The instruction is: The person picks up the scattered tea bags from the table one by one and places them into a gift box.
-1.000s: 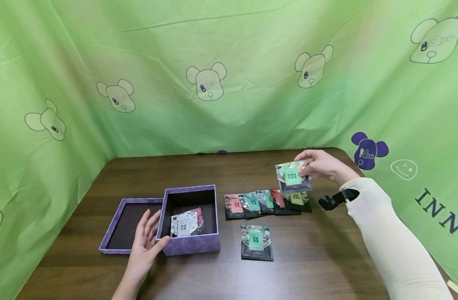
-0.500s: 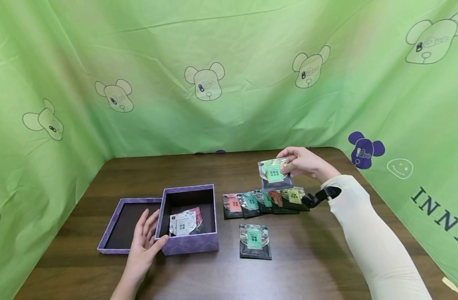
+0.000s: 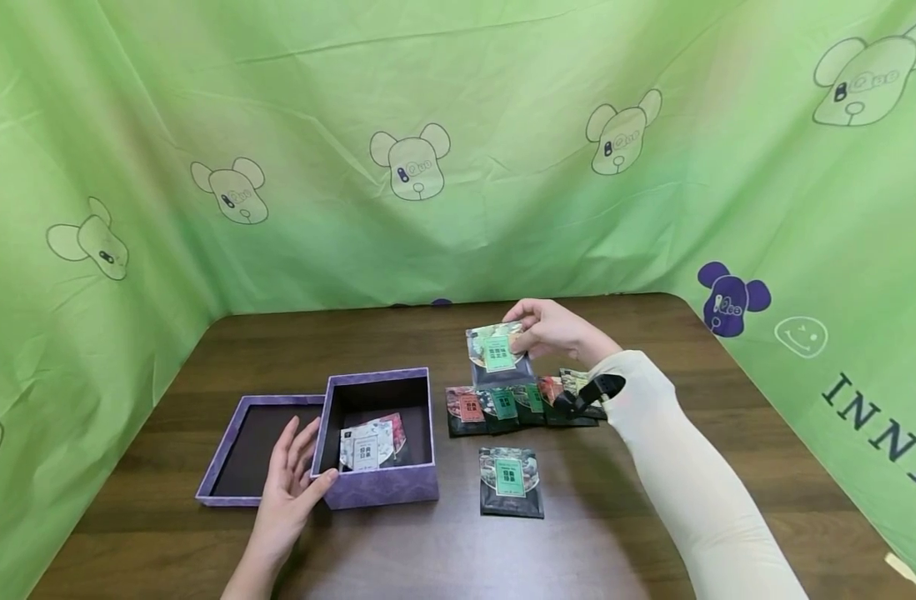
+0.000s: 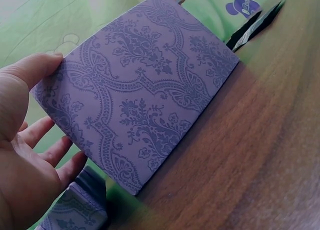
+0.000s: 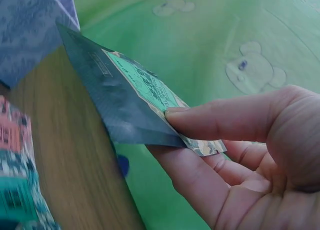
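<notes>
While aloft: one packet (image 3: pixel 498 354).

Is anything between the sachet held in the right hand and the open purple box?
Nothing visible: the green-labelled foil sachet, pinched by the right hand, hangs above the table, and the open purple patterned box is uncovered.

The row of packets (image 3: pixel 521 407) (partly behind the sleeve (image 3: pixel 675 467)) shows unreadable labels.

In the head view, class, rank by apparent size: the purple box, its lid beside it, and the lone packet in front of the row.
1. Purple box, largest.
2. Lid, partly hidden by the left hand, so only probably smaller.
3. Lone packet, clearly smallest.
</notes>
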Tool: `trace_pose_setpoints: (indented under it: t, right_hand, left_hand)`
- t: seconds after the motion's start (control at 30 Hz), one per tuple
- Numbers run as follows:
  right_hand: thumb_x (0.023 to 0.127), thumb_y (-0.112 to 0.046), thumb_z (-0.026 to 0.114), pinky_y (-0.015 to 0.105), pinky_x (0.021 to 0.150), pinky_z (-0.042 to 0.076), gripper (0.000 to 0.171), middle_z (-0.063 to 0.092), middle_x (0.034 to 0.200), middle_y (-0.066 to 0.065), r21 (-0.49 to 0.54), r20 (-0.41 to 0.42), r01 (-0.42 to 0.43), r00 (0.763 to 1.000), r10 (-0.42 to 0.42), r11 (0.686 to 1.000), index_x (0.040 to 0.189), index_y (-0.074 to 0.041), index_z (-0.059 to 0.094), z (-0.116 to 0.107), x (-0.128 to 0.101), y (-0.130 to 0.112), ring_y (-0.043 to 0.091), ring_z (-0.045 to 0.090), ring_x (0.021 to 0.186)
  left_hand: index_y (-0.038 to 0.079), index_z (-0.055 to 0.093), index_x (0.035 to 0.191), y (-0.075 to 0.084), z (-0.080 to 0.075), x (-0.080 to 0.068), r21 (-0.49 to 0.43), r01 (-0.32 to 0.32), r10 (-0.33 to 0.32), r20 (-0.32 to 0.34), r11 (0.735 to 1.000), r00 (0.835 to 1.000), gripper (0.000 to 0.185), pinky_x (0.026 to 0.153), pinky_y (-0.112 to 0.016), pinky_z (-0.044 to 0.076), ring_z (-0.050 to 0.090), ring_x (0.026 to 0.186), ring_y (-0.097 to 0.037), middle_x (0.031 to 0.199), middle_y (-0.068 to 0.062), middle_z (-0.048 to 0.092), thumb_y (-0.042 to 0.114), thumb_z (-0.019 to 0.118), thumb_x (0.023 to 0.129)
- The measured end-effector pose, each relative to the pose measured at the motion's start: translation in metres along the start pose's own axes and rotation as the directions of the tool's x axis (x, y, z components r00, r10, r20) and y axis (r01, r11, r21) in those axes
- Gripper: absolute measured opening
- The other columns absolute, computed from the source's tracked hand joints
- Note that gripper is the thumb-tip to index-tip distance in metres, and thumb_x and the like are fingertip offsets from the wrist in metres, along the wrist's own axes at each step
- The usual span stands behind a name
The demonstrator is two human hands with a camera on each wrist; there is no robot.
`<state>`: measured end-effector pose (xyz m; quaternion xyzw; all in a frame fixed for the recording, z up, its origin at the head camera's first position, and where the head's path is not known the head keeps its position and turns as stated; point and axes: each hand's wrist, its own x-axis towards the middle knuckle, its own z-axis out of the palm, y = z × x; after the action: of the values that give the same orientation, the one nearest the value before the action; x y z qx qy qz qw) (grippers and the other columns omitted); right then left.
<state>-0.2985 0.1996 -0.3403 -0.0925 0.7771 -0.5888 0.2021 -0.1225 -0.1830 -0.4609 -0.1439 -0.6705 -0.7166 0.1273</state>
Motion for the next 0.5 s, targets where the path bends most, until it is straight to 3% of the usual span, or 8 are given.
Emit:
trace_pose_setpoints:
  t: [0.5]
  right_hand:
    - [0.082,0.015,0.065,0.026,0.053,0.050,0.034,0.060,0.073,0.003,0.035,0.101,0.060,0.993,-0.063,0.998,0.109,0.002,0.047,0.051,0.016,-0.022,0.013,0.059,0.060]
  left_hand:
    - [0.012,0.019,0.156,0.001,0.000,0.000,-0.005,-0.005,0.005,0.003,1.000,1.000,0.084,0.099,-0.014,0.037,0.044,0.129,0.002,0.144,0.016,0.046,-0.020,0.056,0.088]
